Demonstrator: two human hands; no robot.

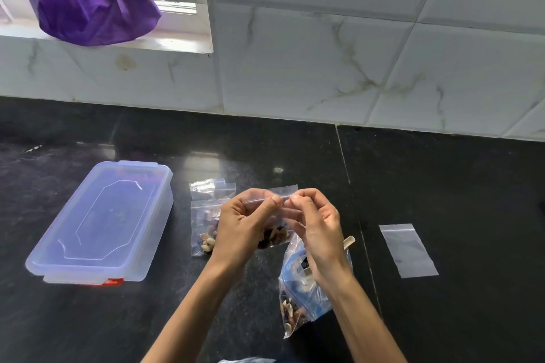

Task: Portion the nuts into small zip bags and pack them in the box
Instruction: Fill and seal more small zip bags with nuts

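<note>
I hold a small zip bag (275, 234) with mixed nuts in its bottom above the black counter. My left hand (244, 224) and my right hand (315, 227) both pinch its zip strip at the top, thumbs close together. Just left of my hands lie two small filled zip bags (203, 224), one overlapping the other. A larger supply bag of nuts (298, 300) lies under my right wrist, with a wooden spoon handle (349, 242) sticking out of it. The clear plastic box (103, 224) sits at the left with its lid on.
One empty small zip bag (408, 250) lies flat at the right on the counter (472, 200). A marble-tiled wall (324, 53) runs along the back. A purple cloth (88, 3) hangs at the window, upper left. A bit of plastic (247, 360) shows at the bottom edge.
</note>
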